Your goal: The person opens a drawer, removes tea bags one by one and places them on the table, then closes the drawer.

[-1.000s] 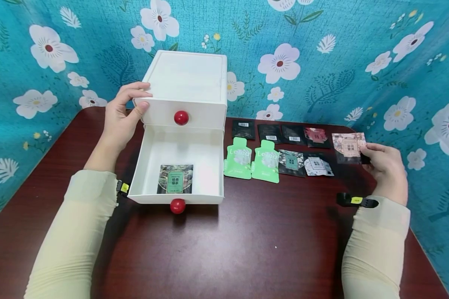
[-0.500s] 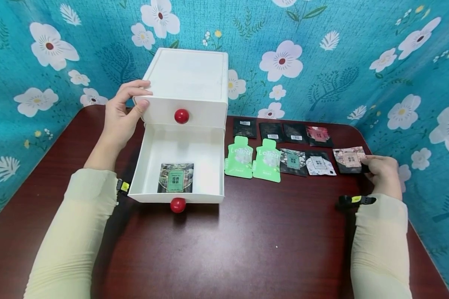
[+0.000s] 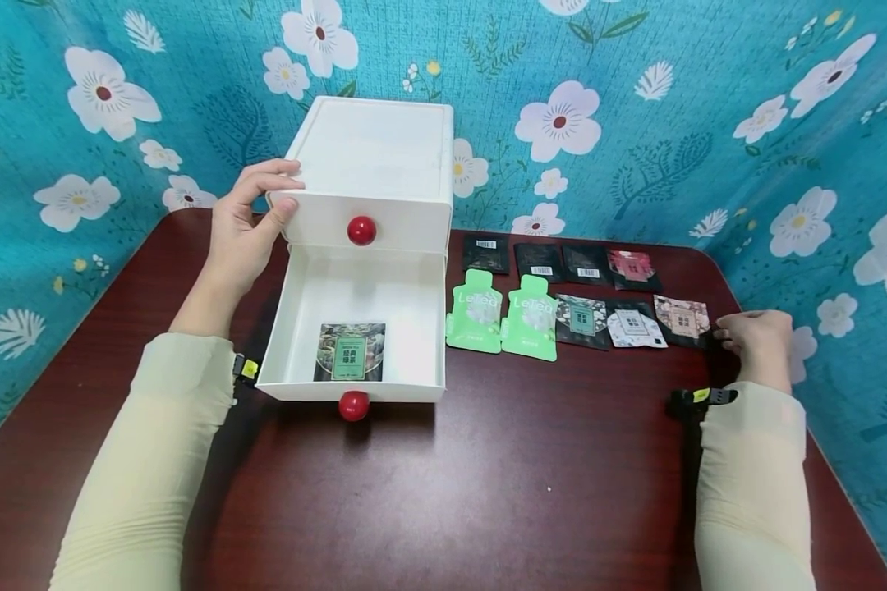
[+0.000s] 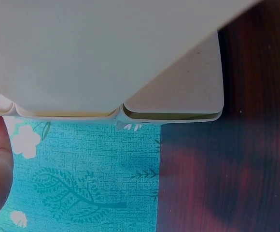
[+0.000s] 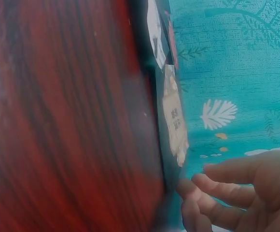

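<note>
My left hand (image 3: 247,222) grips the front left corner of a white two-drawer box (image 3: 373,152), fingertips at the top edge and thumb at the front. Its lower drawer (image 3: 406,328) is pulled out, and one dark square tea sachet (image 3: 351,353) with a green label lies inside. My right hand (image 3: 760,338) is just right of a pink and black tea sachet (image 3: 682,320), holding nothing. In the right wrist view its fingers (image 5: 227,174) are loosely bent, near that sachet's end.
Left of the pink sachet are a white sachet (image 3: 633,324), a dark green-label sachet (image 3: 582,320) and two green pouches (image 3: 530,320). Behind them lie several black sachets (image 3: 538,261) and a red one (image 3: 633,269). A floral teal cloth (image 3: 636,98) hangs behind the dark table (image 3: 488,476).
My right hand has lowered the pink sachet to the table at the row's right end and let go, drawing slightly right. My left hand stays on the box corner.
</note>
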Motion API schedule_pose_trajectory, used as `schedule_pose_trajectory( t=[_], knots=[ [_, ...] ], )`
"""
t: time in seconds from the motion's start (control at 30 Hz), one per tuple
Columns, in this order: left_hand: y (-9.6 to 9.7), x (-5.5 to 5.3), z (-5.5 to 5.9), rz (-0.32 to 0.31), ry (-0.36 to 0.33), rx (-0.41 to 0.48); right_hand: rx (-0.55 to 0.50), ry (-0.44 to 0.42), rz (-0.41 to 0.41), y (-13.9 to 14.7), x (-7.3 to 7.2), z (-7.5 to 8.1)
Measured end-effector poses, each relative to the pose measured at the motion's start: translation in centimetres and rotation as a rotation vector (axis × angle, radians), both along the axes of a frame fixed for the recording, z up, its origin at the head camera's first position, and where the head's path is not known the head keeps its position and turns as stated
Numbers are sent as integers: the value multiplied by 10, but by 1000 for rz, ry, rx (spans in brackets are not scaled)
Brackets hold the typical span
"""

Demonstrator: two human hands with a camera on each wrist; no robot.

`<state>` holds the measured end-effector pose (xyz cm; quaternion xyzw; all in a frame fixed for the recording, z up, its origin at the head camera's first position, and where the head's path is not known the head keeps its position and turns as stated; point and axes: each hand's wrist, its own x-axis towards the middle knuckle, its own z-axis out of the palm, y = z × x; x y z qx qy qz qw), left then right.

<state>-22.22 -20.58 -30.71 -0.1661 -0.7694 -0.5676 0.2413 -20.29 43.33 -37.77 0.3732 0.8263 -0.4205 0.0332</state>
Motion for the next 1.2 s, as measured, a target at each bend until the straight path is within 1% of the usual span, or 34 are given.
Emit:
schedule_pose_trajectory(
  t=[0.1,0.17,0.23,0.3,0.37,0.47,0.6,0.73,0.87,0.97,1.07,1.2],
  knots=[
    [0,0,0,-6,-3,0,26,9,33,-2,4,5],
    [0,0,0,-9,-1,2,32,23,33,-6,4,11],
    [0,0,0,-10,3,4,38,47,40,-14,3,20],
    [0,0,0,-9,7,4,66,69,54,-25,0,30],
    [0,0,-2,-7,6,5,99,90,87,-36,-4,41],
    [0,1,-3,-10,3,10,146,121,157,-55,-8,57],
    [0,0,-2,-14,9,10,163,188,270,-85,-11,80],
    [0,-1,-1,-15,4,7,199,258,387,-118,-12,107],
    [0,-1,0,-14,7,12,240,335,496,-157,-15,135],
    [0,-1,-1,-9,16,14,266,388,596,-187,-16,153],
    [-1,-2,-1,-10,20,10,255,425,709,-217,-15,165],
    [0,-2,-2,-15,15,10,223,464,857,-254,-9,174]
  ],
)
